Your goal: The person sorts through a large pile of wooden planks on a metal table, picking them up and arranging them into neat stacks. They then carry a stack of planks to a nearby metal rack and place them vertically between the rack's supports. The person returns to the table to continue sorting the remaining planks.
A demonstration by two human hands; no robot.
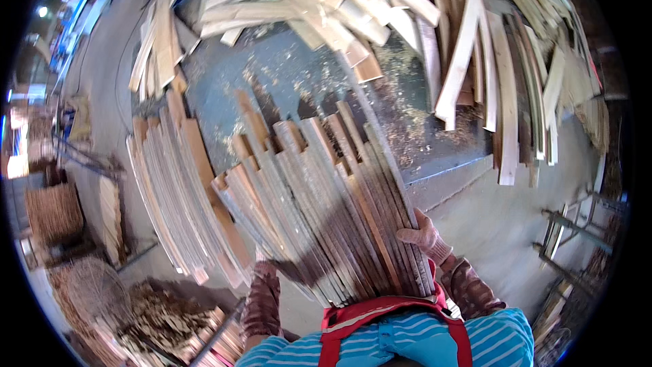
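Right hand (422,236) clamped on wood strips (299,187) at their edge, left hand (262,259) opposite, grip can't tell, presumably keeping the bundle tight.

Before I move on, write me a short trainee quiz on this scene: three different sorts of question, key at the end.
1. Multiple choice: At which part of the middle slat stack is the person's right hand?
A. Its left side
B. Its right side
C. Its far ends

2. True or false: Pale loose boards lie beyond the middle slat stack, farther from the person.

3. Fill in: A second slat stack lies to the ____ of the middle one.

Key: 1. B; 2. True; 3. left
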